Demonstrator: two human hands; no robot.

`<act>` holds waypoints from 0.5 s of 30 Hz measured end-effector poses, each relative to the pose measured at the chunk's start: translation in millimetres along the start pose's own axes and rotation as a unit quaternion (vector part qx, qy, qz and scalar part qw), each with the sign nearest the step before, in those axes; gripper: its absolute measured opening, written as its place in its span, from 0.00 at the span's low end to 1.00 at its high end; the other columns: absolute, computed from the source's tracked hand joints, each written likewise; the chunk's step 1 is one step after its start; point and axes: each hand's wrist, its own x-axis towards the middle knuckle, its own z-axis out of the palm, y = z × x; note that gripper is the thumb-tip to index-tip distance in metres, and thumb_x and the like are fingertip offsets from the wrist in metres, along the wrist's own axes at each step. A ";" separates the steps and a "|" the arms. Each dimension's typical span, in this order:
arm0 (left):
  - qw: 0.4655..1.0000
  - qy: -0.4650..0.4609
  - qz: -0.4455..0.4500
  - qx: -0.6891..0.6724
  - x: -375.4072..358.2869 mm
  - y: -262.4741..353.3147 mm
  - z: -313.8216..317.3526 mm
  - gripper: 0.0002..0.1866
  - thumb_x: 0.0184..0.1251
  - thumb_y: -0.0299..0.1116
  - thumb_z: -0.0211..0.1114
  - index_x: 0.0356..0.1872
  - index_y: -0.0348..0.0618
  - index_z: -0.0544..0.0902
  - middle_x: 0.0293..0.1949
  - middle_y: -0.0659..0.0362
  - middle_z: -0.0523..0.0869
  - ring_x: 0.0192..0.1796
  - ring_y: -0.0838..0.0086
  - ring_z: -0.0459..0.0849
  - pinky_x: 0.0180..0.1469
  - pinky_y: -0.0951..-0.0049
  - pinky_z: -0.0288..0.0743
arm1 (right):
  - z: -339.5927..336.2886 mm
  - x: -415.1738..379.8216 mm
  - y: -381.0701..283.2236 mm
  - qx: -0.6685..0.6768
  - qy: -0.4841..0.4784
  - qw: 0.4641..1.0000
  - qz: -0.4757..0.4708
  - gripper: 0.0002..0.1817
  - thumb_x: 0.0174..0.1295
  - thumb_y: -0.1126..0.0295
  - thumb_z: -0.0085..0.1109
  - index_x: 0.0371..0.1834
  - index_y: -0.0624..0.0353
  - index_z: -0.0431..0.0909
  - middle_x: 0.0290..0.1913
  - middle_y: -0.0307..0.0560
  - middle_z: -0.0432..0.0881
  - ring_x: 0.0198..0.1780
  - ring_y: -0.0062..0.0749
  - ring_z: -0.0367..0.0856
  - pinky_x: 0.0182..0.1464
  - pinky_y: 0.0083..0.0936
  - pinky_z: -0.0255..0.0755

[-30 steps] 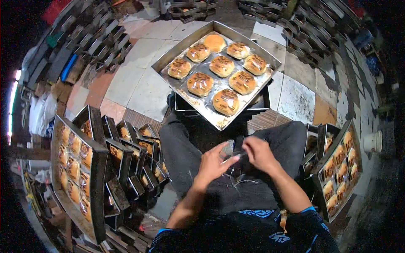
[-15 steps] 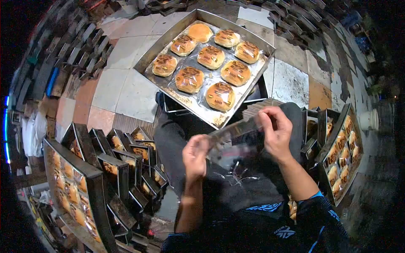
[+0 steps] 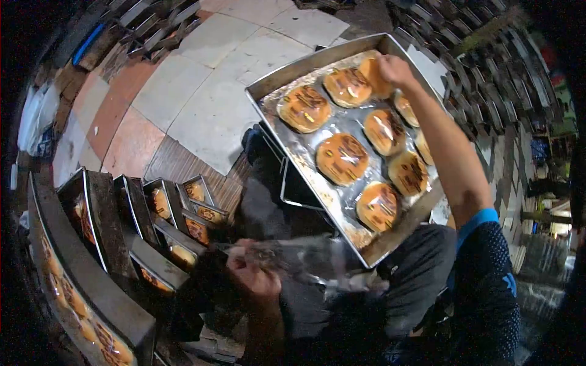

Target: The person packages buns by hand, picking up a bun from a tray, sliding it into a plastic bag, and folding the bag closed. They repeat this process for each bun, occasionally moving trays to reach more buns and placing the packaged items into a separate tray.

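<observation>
In front of me a metal tray [image 3: 273, 84] holds several round buns in clear printed wrappers, among them a wrapped bun [image 3: 342, 159]. My right hand [image 3: 397, 71] reaches to the tray's far corner, its fingers closed on a plain bun [image 3: 373, 78] with no wrapper visible on it. Low over my lap, my left hand [image 3: 255, 272] pinches a clear plastic bag [image 3: 308, 255]. The bag stretches out to the right, blurred by motion. My right forearm covers part of the buns at the tray's right side.
Stacked trays of buns [image 3: 110, 207] stand close on my left. A larger tilted tray [image 3: 101, 290] of wrapped buns is nearest there. Under the main tray shows a metal frame [image 3: 284, 183]. More trays [image 3: 482, 79] lie across the tiled floor [image 3: 207, 116].
My right hand has let go of the plastic bag and moved forward to the plain bun. My left hand keeps the bag, lower and further left. The view has turned.
</observation>
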 end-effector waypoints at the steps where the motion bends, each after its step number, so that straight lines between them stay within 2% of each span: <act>1: 0.944 0.003 -0.280 -0.172 -5.0 -14.9 -32.9 0.14 0.71 0.36 0.62 0.48 0.37 0.75 0.49 0.49 0.78 0.51 0.65 0.78 0.54 0.65 0.75 | 2.8 28.2 7.0 -0.024 0.013 1.000 0.005 0.36 0.65 0.40 0.47 0.44 0.70 0.81 0.45 0.67 0.84 0.50 0.55 0.83 0.52 0.41 0.74; 2: 0.945 0.009 -0.280 -0.168 7.7 -6.1 -17.3 0.14 0.71 0.36 0.62 0.48 0.37 0.75 0.49 0.49 0.78 0.51 0.65 0.78 0.54 0.65 0.75 | -0.8 38.2 0.2 -0.048 0.026 0.998 0.012 0.37 0.64 0.41 0.50 0.43 0.74 0.80 0.44 0.67 0.84 0.48 0.52 0.85 0.50 0.40 0.75; 3: 0.994 -0.044 -0.058 -0.079 19.4 2.9 3.9 0.13 0.70 0.34 0.64 0.47 0.36 0.75 0.47 0.50 0.79 0.48 0.67 0.79 0.52 0.67 0.76 | -3.5 41.5 -2.4 0.028 -0.045 0.998 0.041 0.35 0.63 0.43 0.52 0.42 0.75 0.81 0.43 0.65 0.85 0.47 0.49 0.85 0.51 0.40 0.74; 4: 0.981 -0.097 0.165 0.014 23.9 12.3 18.1 0.13 0.68 0.32 0.65 0.46 0.35 0.75 0.45 0.51 0.80 0.46 0.69 0.80 0.49 0.70 0.78 | -17.0 33.0 -13.2 0.102 -0.115 0.985 0.073 0.33 0.62 0.45 0.54 0.41 0.75 0.81 0.42 0.63 0.85 0.46 0.45 0.85 0.51 0.40 0.74; 5: 0.982 -0.098 0.160 0.014 18.1 16.3 19.2 0.13 0.68 0.32 0.65 0.46 0.35 0.75 0.45 0.51 0.80 0.46 0.69 0.80 0.49 0.70 0.78 | -20.9 36.6 -6.8 0.046 -0.141 0.988 0.038 0.28 0.62 0.51 0.56 0.43 0.72 0.81 0.39 0.55 0.84 0.42 0.35 0.81 0.47 0.35 0.73; 6: 0.997 -0.015 0.026 -0.066 13.1 20.0 20.8 0.12 0.68 0.31 0.66 0.44 0.35 0.76 0.43 0.53 0.80 0.43 0.71 0.81 0.46 0.71 0.78 | -20.7 27.6 4.1 0.043 -0.139 0.989 0.040 0.28 0.62 0.51 0.56 0.43 0.72 0.81 0.39 0.55 0.84 0.42 0.35 0.81 0.47 0.35 0.73; 7: 0.981 0.067 -0.107 -0.148 9.3 23.4 23.7 0.12 0.67 0.31 0.67 0.43 0.34 0.77 0.42 0.54 0.81 0.40 0.73 0.81 0.43 0.72 0.79 | -15.8 20.6 21.1 0.142 -0.118 0.983 0.002 0.24 0.62 0.55 0.55 0.42 0.70 0.81 0.38 0.51 0.83 0.41 0.34 0.80 0.46 0.33 0.72; 8: 0.980 0.065 -0.103 -0.155 9.4 26.0 30.1 0.12 0.67 0.31 0.67 0.43 0.34 0.77 0.42 0.54 0.81 0.40 0.73 0.81 0.43 0.72 0.79 | -19.9 10.7 30.3 0.240 -0.094 0.965 -0.038 0.20 0.63 0.58 0.54 0.41 0.67 0.81 0.37 0.48 0.83 0.41 0.34 0.79 0.46 0.30 0.71; 9: 0.954 0.196 -0.187 -0.132 12.8 28.1 39.2 0.11 0.67 0.30 0.67 0.42 0.34 0.78 0.39 0.56 0.82 0.37 0.74 0.81 0.41 0.71 0.79 | -36.6 -30.7 14.4 0.330 -0.010 0.944 -0.023 0.14 0.65 0.63 0.52 0.37 0.63 0.80 0.35 0.44 0.79 0.40 0.31 0.77 0.46 0.28 0.70; 10: 0.903 0.320 -0.268 -0.106 13.2 32.1 45.4 0.10 0.67 0.30 0.67 0.42 0.35 0.79 0.36 0.57 0.82 0.34 0.75 0.81 0.38 0.71 0.79 | -54.8 -61.2 10.1 0.406 0.030 0.913 0.036 0.12 0.66 0.65 0.50 0.39 0.62 0.78 0.35 0.44 0.79 0.41 0.32 0.78 0.48 0.30 0.72; 11: 0.915 0.133 -0.261 -0.278 19.5 32.6 35.3 0.08 0.68 0.30 0.66 0.40 0.35 0.81 0.28 0.60 0.81 0.27 0.77 0.79 0.30 0.76 0.76 | -74.5 -103.2 -4.2 0.588 0.026 0.805 0.078 0.12 0.68 0.64 0.48 0.44 0.59 0.77 0.37 0.43 0.81 0.45 0.33 0.79 0.51 0.34 0.73; 12: 0.915 0.127 -0.255 -0.287 24.8 42.9 36.6 0.08 0.68 0.30 0.66 0.40 0.35 0.81 0.28 0.60 0.81 0.27 0.77 0.79 0.30 0.76 0.76 | -82.4 -123.5 12.8 0.654 0.002 0.751 0.089 0.14 0.69 0.63 0.46 0.48 0.58 0.76 0.41 0.43 0.82 0.46 0.35 0.80 0.53 0.36 0.75; 13: 0.923 0.062 -0.282 -0.256 30.7 56.2 41.8 0.08 0.68 0.30 0.67 0.39 0.36 0.81 0.26 0.62 0.80 0.23 0.79 0.77 0.25 0.78 0.73 | -95.2 -167.8 12.1 0.714 -0.022 0.694 0.095 0.16 0.68 0.59 0.49 0.50 0.58 0.76 0.44 0.44 0.83 0.43 0.34 0.82 0.52 0.34 0.76; 14: 0.926 -0.005 -0.305 -0.221 33.3 68.1 43.4 0.08 0.67 0.31 0.67 0.38 0.36 0.82 0.23 0.64 0.79 0.19 0.81 0.74 0.20 0.80 0.70 | -97.4 -203.2 40.6 0.795 -0.229 0.561 -0.039 0.17 0.65 0.58 0.53 0.49 0.58 0.77 0.43 0.45 0.84 0.42 0.33 0.82 0.51 0.33 0.76; 15: 0.946 0.023 -0.281 -0.160 27.6 54.1 38.7 0.09 0.68 0.32 0.68 0.38 0.35 0.83 0.22 0.64 0.79 0.16 0.83 0.70 0.16 0.82 0.63 | -100.5 -259.5 9.4 0.805 -0.127 0.579 -0.036 0.15 0.61 0.60 0.59 0.46 0.56 0.78 0.39 0.44 0.85 0.41 0.30 0.82 0.48 0.30 0.76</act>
